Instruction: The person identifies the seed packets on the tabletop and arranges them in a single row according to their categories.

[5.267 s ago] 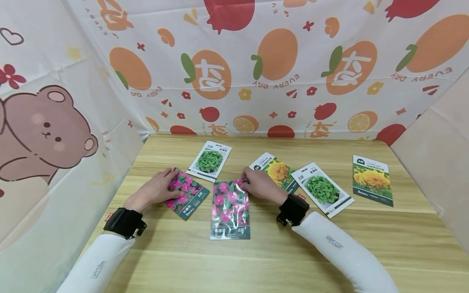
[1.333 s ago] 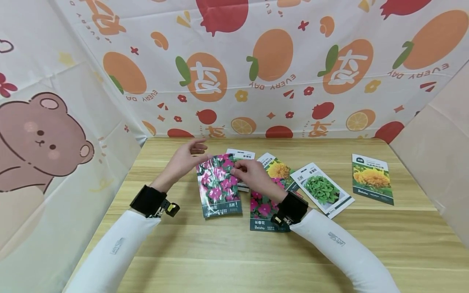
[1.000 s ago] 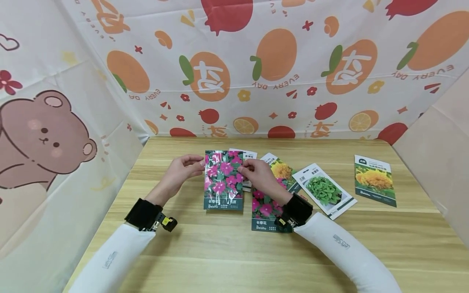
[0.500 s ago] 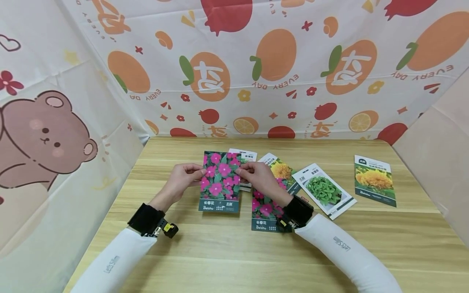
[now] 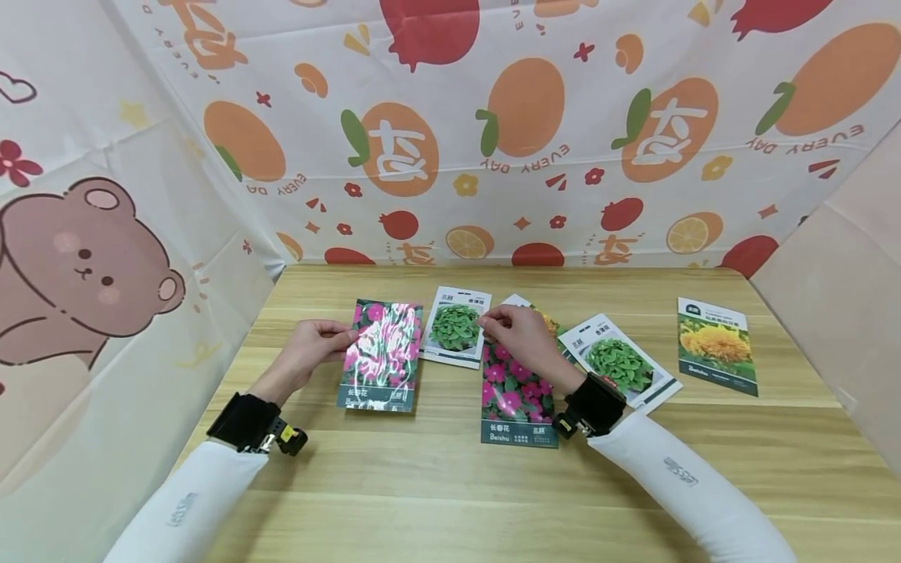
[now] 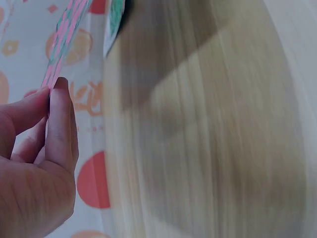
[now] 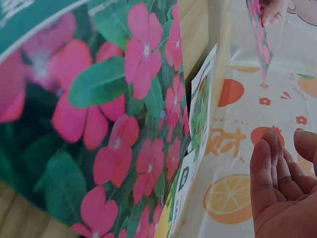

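Observation:
My left hand [image 5: 310, 352] pinches the left edge of a pink-flower seed packet [image 5: 383, 356], raised off the table with glare across its front. In the left wrist view the packet [image 6: 67, 39] appears nearly edge-on between thumb and fingers. My right hand [image 5: 524, 336] hovers over a second pink-flower seed packet [image 5: 517, 399], its fingertips near the right edge of a green-leaf seed packet [image 5: 456, 327]. Nothing is held in the right hand [image 7: 287, 188] in its wrist view, where thumb and fingers stand apart. A yellow-flower packet [image 5: 552, 322] is partly hidden behind the right hand.
Another green-leaf packet [image 5: 615, 360] lies right of centre, partly under the right forearm. Farther right is a second yellow-flower packet [image 5: 716, 344]. Printed fabric [image 5: 528, 195] with fruit pictures rises behind the wooden table [image 5: 422, 493], and cloth stands at both sides.
Both hands held the pink-flower packet half a second ago. My right hand has let go and moved right; my left has carried the packet left, uncovering the green-leaf packet.

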Demonstrator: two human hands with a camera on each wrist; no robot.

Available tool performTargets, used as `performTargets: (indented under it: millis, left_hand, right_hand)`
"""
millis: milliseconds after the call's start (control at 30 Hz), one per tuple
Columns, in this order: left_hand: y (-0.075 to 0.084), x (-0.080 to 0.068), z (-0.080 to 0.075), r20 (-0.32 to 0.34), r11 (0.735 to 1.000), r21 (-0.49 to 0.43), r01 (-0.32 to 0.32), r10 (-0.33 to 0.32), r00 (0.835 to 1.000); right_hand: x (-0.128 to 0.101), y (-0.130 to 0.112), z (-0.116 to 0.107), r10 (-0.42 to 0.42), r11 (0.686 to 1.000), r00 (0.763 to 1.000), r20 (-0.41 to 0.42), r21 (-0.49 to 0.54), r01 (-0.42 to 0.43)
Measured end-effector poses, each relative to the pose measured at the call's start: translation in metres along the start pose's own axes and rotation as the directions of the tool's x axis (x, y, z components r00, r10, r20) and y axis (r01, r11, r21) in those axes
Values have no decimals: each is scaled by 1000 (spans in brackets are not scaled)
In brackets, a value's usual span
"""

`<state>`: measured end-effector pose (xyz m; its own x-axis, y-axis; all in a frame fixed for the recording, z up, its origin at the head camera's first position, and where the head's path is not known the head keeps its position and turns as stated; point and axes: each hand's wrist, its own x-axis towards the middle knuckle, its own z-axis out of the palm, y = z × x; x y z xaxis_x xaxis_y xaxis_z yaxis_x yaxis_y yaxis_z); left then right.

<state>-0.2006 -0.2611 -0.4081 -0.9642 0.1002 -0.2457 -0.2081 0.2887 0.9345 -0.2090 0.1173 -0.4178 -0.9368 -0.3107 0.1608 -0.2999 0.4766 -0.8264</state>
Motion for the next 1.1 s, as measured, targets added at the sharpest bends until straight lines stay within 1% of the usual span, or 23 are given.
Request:
performTargets:
  millis: [67,200,333,400,533,667,733,833,933,1033,1100]
  left_hand:
    - [-4,0,-6,-6,1000,14,3,-3,1000]
    - [-11,1,-16,-19,998,52,19,-18,1000]
    - [-13,1,-21,-28,994,101,49,-46,999]
    - [-13,2,-23,-25,990,128,58,-55,998]
    - [-14,2,-26,-33,978,195,74,-69,997]
    - [-14,2,-28,-47,956,281,87,-77,996]
    - [-14,2,-28,-59,937,338,87,-72,996]
    - [-14,2,-29,-72,895,440,70,-42,996]
    - [-16,3,-29,-92,840,541,45,6,996]
    - [-17,4,-28,-106,774,633,15,68,992]
    - [-17,5,-27,-111,734,679,-4,108,988]
  right_hand:
    - [0,0,-1,3,1000,1000,-7,-7,-3]
    - [1,1,0,35,997,999,-3,-70,-35]
    - [1,0,3,45,991,999,3,-126,-44]
    - [1,0,4,41,990,999,1,-136,-41]
    - [0,-2,3,46,991,999,-2,-124,-46]
    - [0,-2,1,50,992,999,11,-119,-49]
    - [0,-1,1,47,991,999,13,-122,-46]
    - [-1,1,1,40,991,999,12,-127,-38]
    - [-2,2,1,35,990,999,10,-134,-33]
    - [-4,3,0,31,991,999,7,-133,-30]
    - [-5,3,-2,23,991,1000,6,-133,-22]
